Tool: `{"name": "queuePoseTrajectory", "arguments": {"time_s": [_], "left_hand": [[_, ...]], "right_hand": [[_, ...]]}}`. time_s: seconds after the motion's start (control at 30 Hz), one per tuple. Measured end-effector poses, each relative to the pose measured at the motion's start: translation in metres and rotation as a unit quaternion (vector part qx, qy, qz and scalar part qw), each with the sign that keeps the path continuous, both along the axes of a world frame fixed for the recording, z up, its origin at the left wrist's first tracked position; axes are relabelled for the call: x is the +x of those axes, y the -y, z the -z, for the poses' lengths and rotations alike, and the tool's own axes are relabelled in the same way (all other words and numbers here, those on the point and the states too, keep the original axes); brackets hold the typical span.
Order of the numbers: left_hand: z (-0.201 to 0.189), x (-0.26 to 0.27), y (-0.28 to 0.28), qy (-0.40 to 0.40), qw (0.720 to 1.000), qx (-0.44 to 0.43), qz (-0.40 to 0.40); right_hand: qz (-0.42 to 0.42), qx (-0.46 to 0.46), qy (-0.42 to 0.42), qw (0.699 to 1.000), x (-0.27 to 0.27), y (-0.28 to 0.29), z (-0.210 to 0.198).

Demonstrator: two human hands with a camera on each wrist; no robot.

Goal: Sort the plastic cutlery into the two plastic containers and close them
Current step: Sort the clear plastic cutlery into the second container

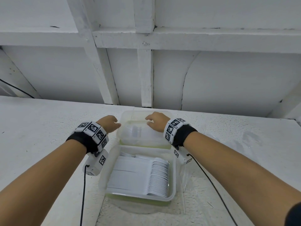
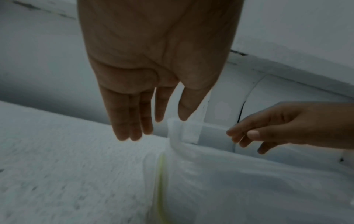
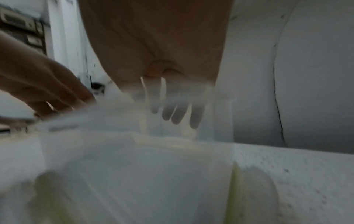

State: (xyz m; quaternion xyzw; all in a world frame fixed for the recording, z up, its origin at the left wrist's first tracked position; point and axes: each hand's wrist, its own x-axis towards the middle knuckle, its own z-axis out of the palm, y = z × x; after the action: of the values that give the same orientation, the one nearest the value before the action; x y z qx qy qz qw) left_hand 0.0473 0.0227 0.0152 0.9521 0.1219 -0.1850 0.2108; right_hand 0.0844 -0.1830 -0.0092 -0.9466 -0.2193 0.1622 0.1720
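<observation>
Both hands at far container (image 1: 146, 141) rim, wall close behind

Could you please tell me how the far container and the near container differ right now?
The far container has a lid on it, with the left hand and right hand at its edges; the near container stands open and untouched. The near container shows neat rows of white cutlery; the far container's contents look blurred through the lid. Both are translucent plastic with greenish bottom edges.

Perhaps a storeroom, rough white-painted ledge (image 1: 48, 128), whitewashed timber-framed wall (image 1: 146, 70)
</observation>
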Motion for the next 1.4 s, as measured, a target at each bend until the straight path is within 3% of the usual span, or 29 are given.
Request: {"name": "queuePoseTrajectory", "arguments": {"time_s": [0.07, 0.27, 0.37, 0.47, 0.57, 0.73, 0.87, 1.07, 1.23, 1.4], "left_hand": [[-0.012, -0.002, 0.004, 0.059, 0.998, 0.023, 0.009], [-0.06, -0.046, 0.068, 0.244, 0.962, -0.081, 0.086], [-0.065, -0.081, 0.119, 0.264, 0.939, -0.16, 0.148], [-0.05, -0.11, 0.167, 0.24, 0.921, -0.215, 0.218], [-0.021, -0.133, 0.209, 0.175, 0.928, -0.194, 0.265], [0.031, -0.161, 0.249, -0.006, 0.957, -0.041, 0.287], [0.045, -0.18, 0.251, -0.034, 0.943, 0.101, 0.316], [0.046, -0.187, 0.249, -0.022, 0.953, 0.115, 0.281], [0.048, -0.19, 0.24, 0.009, 0.986, -0.022, 0.168], [0.055, -0.189, 0.229, 0.047, 0.99, -0.126, 0.042]], "right_hand": [[0.013, 0.043, 0.027, 0.999, -0.009, 0.013, -0.015], [0.009, 0.094, 0.069, 0.993, -0.07, 0.077, -0.049], [0.028, 0.092, 0.059, 0.994, -0.11, 0.114, -0.048], [0.052, 0.084, 0.035, 0.994, -0.151, 0.15, -0.039], [0.079, 0.069, 0.002, 0.994, -0.19, 0.182, -0.02], [0.127, 0.071, -0.041, 0.988, -0.238, 0.216, 0.011], [0.144, 0.074, -0.046, 0.986, -0.26, 0.228, 0.025], [0.182, 0.077, -0.028, 0.98, -0.262, 0.225, 0.023], [0.224, 0.045, -0.039, 0.973, -0.235, 0.204, 0.016], [0.188, -0.099, -0.064, 0.975, -0.21, 0.175, 0.021]]}}
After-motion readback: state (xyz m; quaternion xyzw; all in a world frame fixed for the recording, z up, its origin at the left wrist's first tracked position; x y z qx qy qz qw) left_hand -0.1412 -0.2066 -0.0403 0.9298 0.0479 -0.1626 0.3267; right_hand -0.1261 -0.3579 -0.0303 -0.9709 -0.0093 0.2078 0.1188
